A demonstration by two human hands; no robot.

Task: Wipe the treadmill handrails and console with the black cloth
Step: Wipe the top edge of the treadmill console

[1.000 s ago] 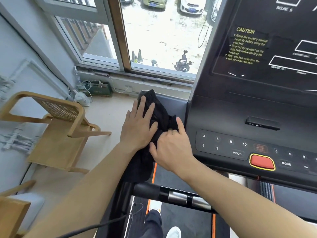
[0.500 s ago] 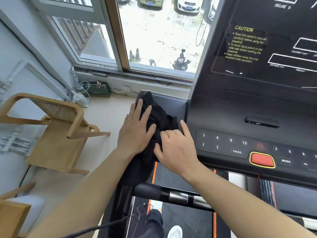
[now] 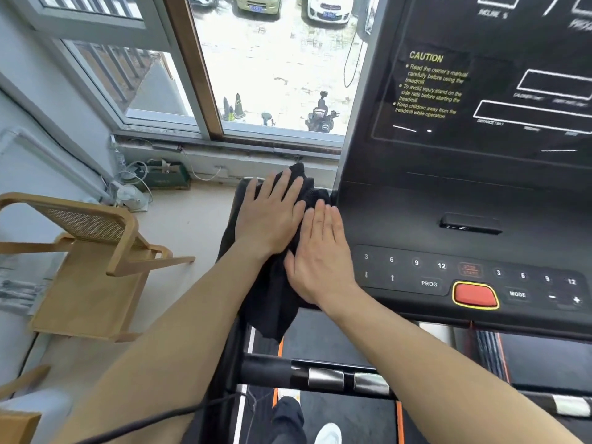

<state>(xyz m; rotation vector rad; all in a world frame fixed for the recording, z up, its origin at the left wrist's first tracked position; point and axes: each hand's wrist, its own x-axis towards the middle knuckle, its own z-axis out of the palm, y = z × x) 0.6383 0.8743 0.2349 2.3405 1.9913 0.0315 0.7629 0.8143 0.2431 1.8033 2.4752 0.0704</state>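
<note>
The black cloth (image 3: 272, 296) looks soft, matt and coarsely textured. The console (image 3: 480, 203) is smooth dark plastic with a slight sheen; its red button (image 3: 475, 294) is glossy. The handlebar (image 3: 320, 376) carries shiny metal plates. The chair (image 3: 93, 277) is pale smooth wood with a woven cane back.

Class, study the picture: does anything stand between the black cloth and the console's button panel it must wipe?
Nothing visible does. The black cloth lies under the flat left hand and right hand at the left edge of the console; the button panel starts just right of them, with bare surface between.
</note>
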